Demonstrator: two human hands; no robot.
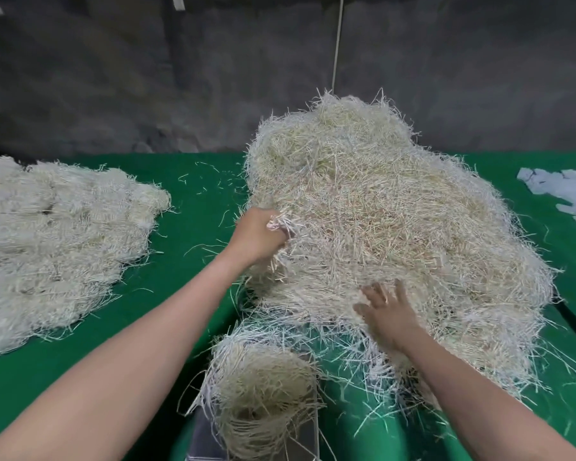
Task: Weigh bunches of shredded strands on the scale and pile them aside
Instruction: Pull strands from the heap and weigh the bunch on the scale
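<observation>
- Left forearm (pixel 140 347): bare along all of its visible length, from the frame edge to the wrist.
- Right forearm (pixel 473 390): likewise bare.
- Left hand (pixel 258 239): bare.
- Right hand (pixel 388 316): apparently bare too, though its fingers (pixel 378 294) are blurred.

The scale (pixel 201 435) at lower centre lies almost wholly under a bunch (pixel 260 387) of strands, and the bottom edge cuts it off. The right hand (pixel 388 314) is blurred, its fingertips lost in the large heap (pixel 379 211). The left hand (pixel 256 237) has its fingers buried in a tuft there. The left edge crops the blurred side pile (pixel 54 234), and the right edge crops pale sheets (pixel 559 191).
</observation>
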